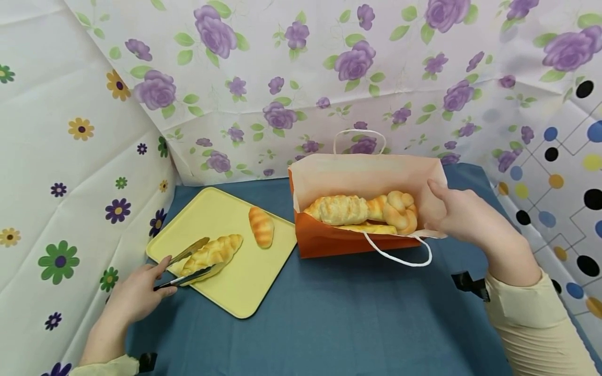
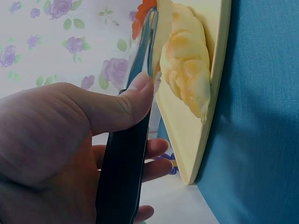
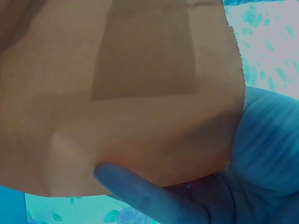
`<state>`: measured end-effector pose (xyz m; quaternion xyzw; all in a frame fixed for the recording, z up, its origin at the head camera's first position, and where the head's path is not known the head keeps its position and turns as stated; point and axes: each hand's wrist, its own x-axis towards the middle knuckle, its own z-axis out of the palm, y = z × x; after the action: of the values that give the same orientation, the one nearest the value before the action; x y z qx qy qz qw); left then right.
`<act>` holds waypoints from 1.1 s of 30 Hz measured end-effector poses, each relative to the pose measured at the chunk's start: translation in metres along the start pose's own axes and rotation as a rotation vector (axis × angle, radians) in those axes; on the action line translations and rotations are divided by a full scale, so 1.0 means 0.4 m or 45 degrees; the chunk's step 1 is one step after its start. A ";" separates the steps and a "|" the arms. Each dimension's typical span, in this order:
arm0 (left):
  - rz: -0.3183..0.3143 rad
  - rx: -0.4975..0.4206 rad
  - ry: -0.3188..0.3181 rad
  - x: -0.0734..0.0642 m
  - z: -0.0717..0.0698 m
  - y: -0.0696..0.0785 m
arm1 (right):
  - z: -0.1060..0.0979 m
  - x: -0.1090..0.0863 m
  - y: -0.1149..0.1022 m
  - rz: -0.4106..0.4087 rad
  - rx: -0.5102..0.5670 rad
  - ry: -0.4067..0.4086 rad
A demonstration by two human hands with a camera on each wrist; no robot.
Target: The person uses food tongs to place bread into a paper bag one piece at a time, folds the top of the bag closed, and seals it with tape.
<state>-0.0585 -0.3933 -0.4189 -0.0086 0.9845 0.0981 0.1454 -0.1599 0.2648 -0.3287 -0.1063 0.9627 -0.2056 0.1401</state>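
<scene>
My left hand (image 1: 134, 292) holds a pair of tongs (image 2: 122, 172) by its dark handles, thumb on one side and fingers on the other. The tong arms lie along both sides of a braided bread (image 1: 221, 250) on the yellow tray (image 1: 244, 287); whether they press on it is unclear. Beside it on the tray lies a smaller striped roll (image 1: 261, 227). My right hand (image 1: 470, 214) grips the right side of an orange paper bag (image 1: 338, 243), with the thumb inside its mouth in the right wrist view. Several breads rest in the bag, including a long loaf (image 1: 340, 210) and a knotted roll (image 1: 401, 211).
The bag lies on the blue tablecloth (image 1: 320, 313), its opening facing me, close to the tray's right corner. One white cord handle (image 1: 400, 261) hangs in front, another stands behind. Flowered cloth (image 1: 282, 68) hangs at the back, with patterned cloths on both sides.
</scene>
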 end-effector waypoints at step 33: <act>-0.062 -0.069 -0.211 0.021 0.030 -0.001 | 0.004 -0.003 0.005 -0.014 0.008 0.004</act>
<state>-0.0631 -0.3913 -0.4324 -0.0283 0.9655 0.1217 0.2285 -0.1587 0.2663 -0.3305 -0.1108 0.9617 -0.2096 0.1378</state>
